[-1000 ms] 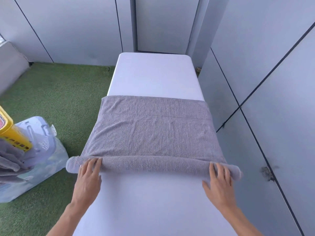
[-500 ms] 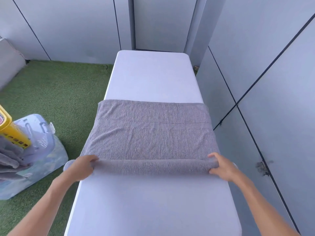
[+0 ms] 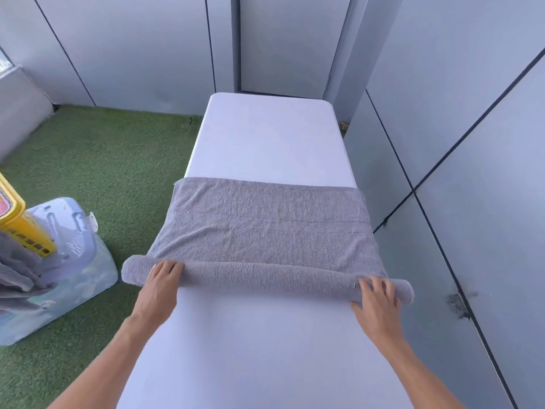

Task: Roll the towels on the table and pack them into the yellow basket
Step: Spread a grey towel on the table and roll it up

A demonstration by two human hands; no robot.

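grey towel [image 3: 265, 231] spread across the white worktop [image 3: 265, 137], near edge rolled up, left hand [image 3: 159, 287] and right hand [image 3: 376, 302] laid flat-fingered on the roll's ends, yellow basket [image 3: 20, 222] parked far left

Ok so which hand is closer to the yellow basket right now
Left. The left hand rests on the towel roll's left end, on the table side facing the yellow basket. The right hand rests on the roll's far right end, beside the wall.
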